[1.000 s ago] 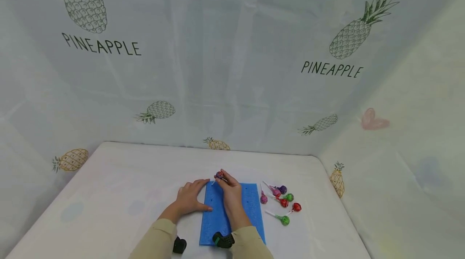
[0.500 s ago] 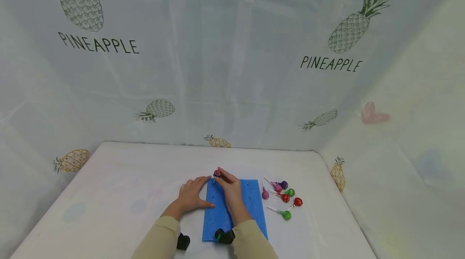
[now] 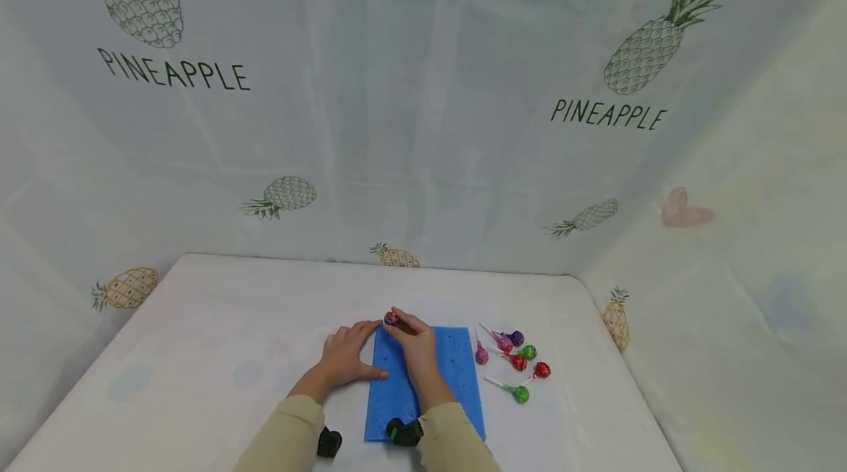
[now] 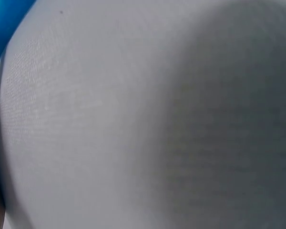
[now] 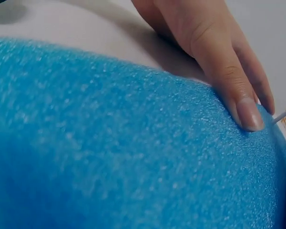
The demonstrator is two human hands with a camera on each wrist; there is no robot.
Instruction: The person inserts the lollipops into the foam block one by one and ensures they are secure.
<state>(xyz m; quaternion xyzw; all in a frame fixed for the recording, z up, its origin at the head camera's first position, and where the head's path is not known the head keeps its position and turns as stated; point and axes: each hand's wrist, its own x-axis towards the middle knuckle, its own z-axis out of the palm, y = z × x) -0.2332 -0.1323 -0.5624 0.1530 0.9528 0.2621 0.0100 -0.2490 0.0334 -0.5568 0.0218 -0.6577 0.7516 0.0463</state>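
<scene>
A blue foam sheet (image 3: 390,406) lies on the white-covered table; its surface fills most of the right wrist view. My right hand (image 3: 418,356) reaches over it and pinches a lollipop (image 3: 390,318) with a purple and red wrapper at the far left corner. The lollipop's white stick (image 5: 281,116) points down toward that corner; I cannot tell whether its tip is in the foam. My left hand (image 3: 345,358) rests at the sheet's left edge, fingers spread, the thumb (image 5: 248,113) pressing on the foam. The left wrist view holds mainly blurred tablecloth, with a blue corner (image 4: 5,24).
Right of the foam lie several wrapped lollipops, among them a green one (image 3: 520,393), a red one (image 3: 542,370), a pink one (image 3: 481,356) and a purple one (image 3: 516,338). Behind the table hangs a pineapple-print curtain (image 3: 423,126). Black wrist cameras (image 3: 404,431) sit below both hands.
My right hand has brought the lollipop slightly left, closer to the foam's far left corner, and its stick has gone from slanted to mostly hidden. My left hand stays at the edge.
</scene>
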